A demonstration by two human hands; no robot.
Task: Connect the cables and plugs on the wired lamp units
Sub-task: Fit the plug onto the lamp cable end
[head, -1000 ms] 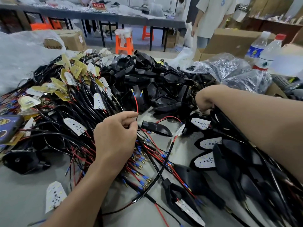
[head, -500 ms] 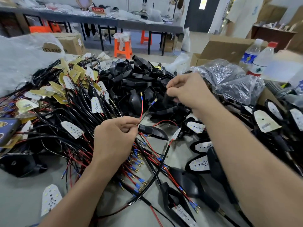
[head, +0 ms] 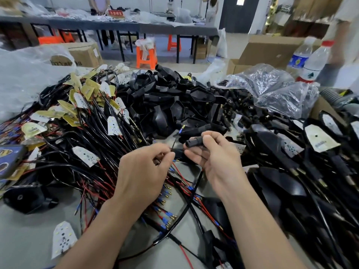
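Over the tangle of red and black wires at mid-table, the left hand pinches a thin black lead at its fingertips. The right hand, just beside it, grips a short black plastic tube between thumb and fingers. The tube lies roughly level, its open mouth facing left toward the lead. Lead and tube look close but not yet joined, so the lead's end probably needs swinging right, in line with the mouth.
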